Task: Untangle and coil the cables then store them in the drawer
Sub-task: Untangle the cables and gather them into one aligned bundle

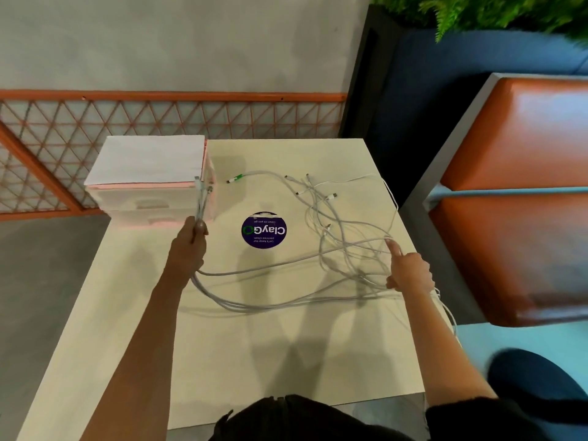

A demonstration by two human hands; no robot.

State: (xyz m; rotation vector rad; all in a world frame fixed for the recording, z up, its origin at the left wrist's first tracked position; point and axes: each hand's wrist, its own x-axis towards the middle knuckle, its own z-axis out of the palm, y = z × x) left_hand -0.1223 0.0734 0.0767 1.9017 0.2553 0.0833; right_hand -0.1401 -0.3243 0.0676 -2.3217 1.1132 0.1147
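Observation:
Several white cables (342, 240) lie in a loose tangle on the right half of the cream table (254, 345). One has a green-tipped plug (234, 179) near the drawer unit. My left hand (189, 249) grips a bundle of cable ends, their plugs sticking up in front of the white and pink drawer unit (149, 192); the strands trail from it across the table to the right. My right hand (410, 268) is at the tangle's right side, index finger stretched out under a raised loop, other fingers curled over strands. The drawers look closed.
A round purple sticker (264, 230) marks the table's middle. An orange padded bench (525, 192) stands close on the right, a lattice railing (159, 119) behind the table. Some cable hangs over the table's right edge (445, 313).

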